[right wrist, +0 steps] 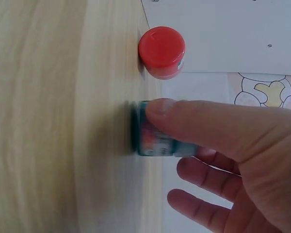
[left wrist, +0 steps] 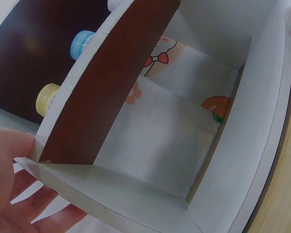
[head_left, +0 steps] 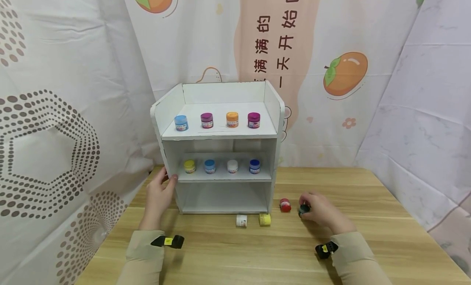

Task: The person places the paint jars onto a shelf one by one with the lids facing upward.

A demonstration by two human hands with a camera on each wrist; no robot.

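My left hand grips the left side panel of a white shelf unit. In the left wrist view its thumb lies at the front edge by the middle shelf, with the fingers outside the panel. My right hand pinches a dark green paint jar just above or on the table; which one, I cannot tell. Beside that jar stands a red paint jar. A white jar and a yellow jar lie in front of the shelf unit.
Blue, purple and orange jars line the top shelf. On the middle shelf sit a yellow jar, blue jars and a white jar. A printed curtain hangs behind the wooden table.
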